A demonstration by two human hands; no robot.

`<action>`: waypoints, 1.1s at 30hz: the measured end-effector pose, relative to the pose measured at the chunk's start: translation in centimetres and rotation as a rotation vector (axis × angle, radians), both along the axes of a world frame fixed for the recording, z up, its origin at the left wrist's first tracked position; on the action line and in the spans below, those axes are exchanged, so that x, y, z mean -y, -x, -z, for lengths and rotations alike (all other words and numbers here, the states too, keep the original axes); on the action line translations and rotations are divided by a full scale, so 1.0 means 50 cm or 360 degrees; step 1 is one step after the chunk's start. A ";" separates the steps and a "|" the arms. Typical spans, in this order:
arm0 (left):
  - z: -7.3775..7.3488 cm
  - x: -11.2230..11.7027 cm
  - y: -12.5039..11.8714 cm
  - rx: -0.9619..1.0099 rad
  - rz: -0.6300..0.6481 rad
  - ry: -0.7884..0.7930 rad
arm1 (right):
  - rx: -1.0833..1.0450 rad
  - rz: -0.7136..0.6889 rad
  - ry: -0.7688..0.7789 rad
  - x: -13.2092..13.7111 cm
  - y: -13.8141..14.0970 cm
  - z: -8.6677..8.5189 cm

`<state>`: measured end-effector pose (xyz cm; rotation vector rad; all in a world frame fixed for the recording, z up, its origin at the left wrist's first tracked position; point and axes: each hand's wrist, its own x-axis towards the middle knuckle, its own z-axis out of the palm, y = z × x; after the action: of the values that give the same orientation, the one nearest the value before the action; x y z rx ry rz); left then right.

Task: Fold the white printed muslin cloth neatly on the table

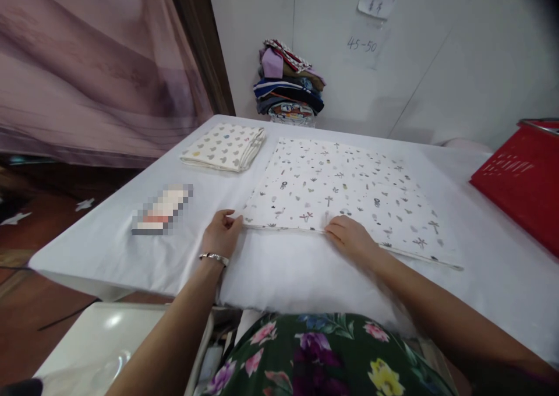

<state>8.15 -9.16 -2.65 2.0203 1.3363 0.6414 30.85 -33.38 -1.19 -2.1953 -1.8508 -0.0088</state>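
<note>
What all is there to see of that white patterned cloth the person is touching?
The white cloth looks like thin fabric, printed with small palm-tree, bird and leaf motifs, mostly grey and brown. It lies flat on the white-covered table, apparently layered along its near edge. The left hand touches its near-left corner; the right hand seems to pinch the near edge.

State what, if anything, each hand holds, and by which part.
The printed white cloth: the left hand pinches its near left corner, and the right hand holds its near edge partway along.
</note>
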 end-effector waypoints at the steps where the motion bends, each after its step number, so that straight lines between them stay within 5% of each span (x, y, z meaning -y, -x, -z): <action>1: 0.000 0.000 0.000 0.0003 0.0001 0.0002 | 0.0023 -0.0012 0.0001 0.000 0.000 0.002; 15: -0.001 0.002 0.000 0.0025 0.0001 -0.0007 | 0.0070 0.0044 -0.0084 -0.002 -0.001 -0.001; 26: 0.004 -0.001 0.001 0.0030 0.0008 -0.0004 | 0.0377 -0.0071 -0.0196 0.001 -0.014 0.041; 33: 0.000 0.001 0.000 0.0052 0.0004 0.0007 | 0.0438 -0.0219 -0.0201 0.004 -0.009 0.020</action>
<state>8.14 -9.22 -2.67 1.9992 1.3149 0.6669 31.31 -33.60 -2.17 -2.0612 -2.0779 -0.4086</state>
